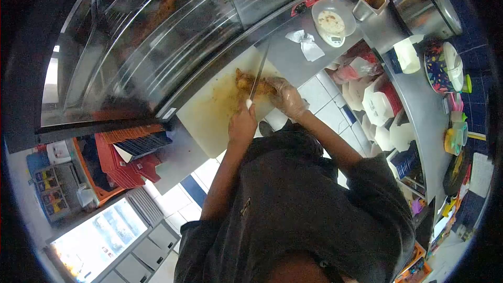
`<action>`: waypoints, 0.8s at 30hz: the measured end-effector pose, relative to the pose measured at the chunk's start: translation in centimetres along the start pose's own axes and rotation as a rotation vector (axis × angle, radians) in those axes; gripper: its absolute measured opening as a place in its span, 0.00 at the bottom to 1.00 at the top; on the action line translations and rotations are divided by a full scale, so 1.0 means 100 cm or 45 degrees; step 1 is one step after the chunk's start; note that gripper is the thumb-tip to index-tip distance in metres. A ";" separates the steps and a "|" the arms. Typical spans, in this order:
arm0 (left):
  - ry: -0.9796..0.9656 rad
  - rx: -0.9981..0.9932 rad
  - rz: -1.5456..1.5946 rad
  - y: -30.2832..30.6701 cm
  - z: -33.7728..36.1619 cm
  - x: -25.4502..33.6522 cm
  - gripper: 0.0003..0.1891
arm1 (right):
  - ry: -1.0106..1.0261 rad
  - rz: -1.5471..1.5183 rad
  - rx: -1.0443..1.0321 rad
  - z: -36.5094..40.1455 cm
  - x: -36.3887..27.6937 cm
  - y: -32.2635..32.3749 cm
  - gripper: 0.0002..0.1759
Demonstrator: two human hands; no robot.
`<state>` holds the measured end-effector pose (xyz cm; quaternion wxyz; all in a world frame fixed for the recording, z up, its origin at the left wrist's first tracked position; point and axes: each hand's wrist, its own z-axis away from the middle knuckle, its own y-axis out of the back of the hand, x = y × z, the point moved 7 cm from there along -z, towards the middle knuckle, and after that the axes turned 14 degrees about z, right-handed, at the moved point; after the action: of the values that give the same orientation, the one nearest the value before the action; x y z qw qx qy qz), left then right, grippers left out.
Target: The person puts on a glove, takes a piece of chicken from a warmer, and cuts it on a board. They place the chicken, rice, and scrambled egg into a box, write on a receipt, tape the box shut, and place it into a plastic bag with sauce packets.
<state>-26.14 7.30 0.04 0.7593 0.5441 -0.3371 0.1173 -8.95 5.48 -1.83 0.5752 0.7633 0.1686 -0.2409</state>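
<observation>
My left hand (243,124) is closed round the pale handle of a long knife (260,68). The blade points up and away, lying across a browned piece of cooked meat (245,82), perhaps chicken. A clear plastic glove covers my right hand (290,100), whose fingers close on the right end of the meat. Under the meat is a pale cutting board (201,120), stained yellow-brown around it. Whether the blade has gone through the meat is hard to see.
A glass display case (157,47) stands beyond the board. On the steel counter to the right are crumpled paper (306,44), a kitchen scale with a bowl (331,23) and a metal container (371,2). White boxes (378,102) fill a shelf below. Red folded cartons (120,160) stand at left.
</observation>
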 end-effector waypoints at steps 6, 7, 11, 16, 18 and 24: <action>0.027 -0.023 -0.035 -0.007 0.015 0.005 0.22 | -0.193 -0.064 -0.082 0.005 0.000 0.010 0.24; -0.013 0.011 -0.043 -0.011 0.012 0.004 0.23 | -0.258 -0.035 -0.150 0.004 0.003 0.006 0.23; 0.006 -0.070 0.007 -0.044 -0.006 -0.009 0.23 | -0.111 0.000 -0.115 0.008 0.004 -0.001 0.23; -0.280 0.135 -0.023 -0.022 -0.008 -0.001 0.22 | -0.257 0.025 -0.207 0.000 0.004 0.001 0.23; -0.162 0.080 -0.004 0.001 0.004 0.001 0.22 | -0.238 0.057 -0.221 0.002 0.004 0.004 0.25; -0.046 -0.035 -0.230 0.041 -0.003 -0.009 0.15 | -0.070 0.268 -0.085 -0.019 -0.017 0.013 0.29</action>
<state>-28.95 9.35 2.49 0.7680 0.5639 -0.3018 0.0341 -9.32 6.94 0.53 0.6270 0.7502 0.0795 -0.1941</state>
